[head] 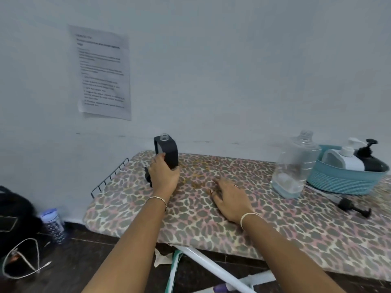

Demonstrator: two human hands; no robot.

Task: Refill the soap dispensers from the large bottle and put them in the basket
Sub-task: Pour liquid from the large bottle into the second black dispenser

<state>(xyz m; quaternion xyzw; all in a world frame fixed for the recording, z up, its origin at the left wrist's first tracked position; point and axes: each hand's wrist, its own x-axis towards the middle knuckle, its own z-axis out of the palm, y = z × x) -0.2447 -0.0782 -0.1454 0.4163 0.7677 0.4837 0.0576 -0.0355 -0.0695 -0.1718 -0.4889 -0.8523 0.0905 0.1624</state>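
My left hand (164, 173) grips a black soap dispenser (167, 150) that stands upright near the board's far left, its clear neck open with no pump on it. My right hand (229, 196) rests flat on the leopard-print ironing board (211, 225), fingers spread, holding nothing. A large clear bottle (294, 166) with no cap and a little liquid at the bottom stands to the right. Beside it a teal basket (342, 180) holds a white dispenser (343, 157) and a black dispenser (369, 157), both with pumps. A loose black pump (355, 208) lies in front of the basket.
A small dark object (148, 176) lies partly hidden behind my left hand. A wire rack (110, 176) ends the board at the left. On the floor stand a patterned bottle (54, 225), a dark bag (14, 212) and a white cable (25, 261). A printed sheet (101, 72) hangs on the wall.
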